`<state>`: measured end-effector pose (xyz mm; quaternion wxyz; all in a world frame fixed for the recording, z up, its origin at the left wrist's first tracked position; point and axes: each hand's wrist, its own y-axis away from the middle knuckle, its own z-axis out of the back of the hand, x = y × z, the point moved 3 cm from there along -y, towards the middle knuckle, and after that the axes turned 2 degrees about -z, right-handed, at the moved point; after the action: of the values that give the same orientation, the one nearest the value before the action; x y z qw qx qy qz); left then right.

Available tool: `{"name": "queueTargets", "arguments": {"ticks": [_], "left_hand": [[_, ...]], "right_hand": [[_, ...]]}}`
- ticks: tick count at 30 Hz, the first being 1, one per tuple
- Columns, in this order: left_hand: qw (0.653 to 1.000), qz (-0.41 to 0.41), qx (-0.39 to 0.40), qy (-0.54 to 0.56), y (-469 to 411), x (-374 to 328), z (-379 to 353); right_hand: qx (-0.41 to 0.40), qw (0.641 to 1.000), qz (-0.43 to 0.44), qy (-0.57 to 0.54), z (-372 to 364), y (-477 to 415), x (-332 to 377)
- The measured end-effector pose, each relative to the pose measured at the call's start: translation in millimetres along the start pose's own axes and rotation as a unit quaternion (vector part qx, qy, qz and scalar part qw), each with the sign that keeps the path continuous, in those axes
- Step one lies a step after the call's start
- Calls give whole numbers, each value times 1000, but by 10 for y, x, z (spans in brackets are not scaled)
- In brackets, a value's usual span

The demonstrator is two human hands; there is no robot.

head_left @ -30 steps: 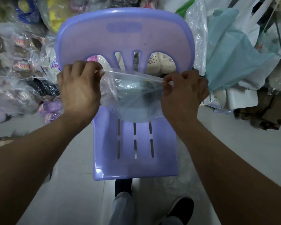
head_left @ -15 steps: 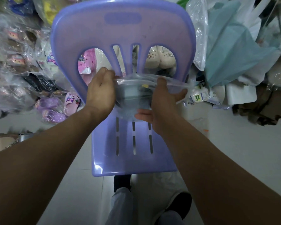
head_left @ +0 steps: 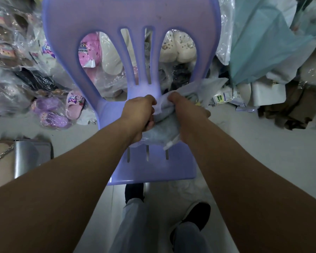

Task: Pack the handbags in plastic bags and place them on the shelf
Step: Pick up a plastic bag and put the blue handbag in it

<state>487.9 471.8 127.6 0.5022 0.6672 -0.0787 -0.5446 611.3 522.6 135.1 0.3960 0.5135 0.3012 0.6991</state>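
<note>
At frame centre, my left hand [head_left: 141,111] and right hand [head_left: 185,111] both pinched the plastic bag [head_left: 206,88] round the handbag [head_left: 162,131], and I judged a harder tug could tear its thin film.

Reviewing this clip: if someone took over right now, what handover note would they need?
Left hand: grips the gathered mouth of the clear plastic bag.
Right hand: grips the same mouth beside it.
The grey-blue handbag is inside the bag, resting on the purple plastic chair.
Done: handbag bagged.
Left: close the mouth, put it on the shelf (not in view). A beige and silver chain-strap handbag waits on the floor.
</note>
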Motion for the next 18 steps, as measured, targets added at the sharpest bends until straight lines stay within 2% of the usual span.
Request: {"name": "queueTargets", "arguments": {"ticks": [2, 4, 6, 10, 13, 16, 18], "left_hand": [[986, -35, -75, -144, -68, 138, 95], [939, -93, -131, -304, -86, 237, 207], [927, -88, -148, -333, -89, 346, 290], [952, -12, -195, -236, 30, 362, 407], [970, -24, -215, -109, 361, 145, 444], [992, -70, -108, 18, 767, -194, 404], [993, -91, -54, 51, 1052, -454, 356]], "right_hand": [[17, 999, 27, 20, 55, -24, -63], [31, 998, 46, 25, 140, -80, -145], [42, 997, 65, 7, 273, -143, -235], [142, 983, 85, -76, 549, -77, -262], [229, 962, 92, -120, 750, 146, -89], [271, 941, 108, -170, 975, 512, 177], [285, 937, 106, -170, 1101, 767, 372]]}}
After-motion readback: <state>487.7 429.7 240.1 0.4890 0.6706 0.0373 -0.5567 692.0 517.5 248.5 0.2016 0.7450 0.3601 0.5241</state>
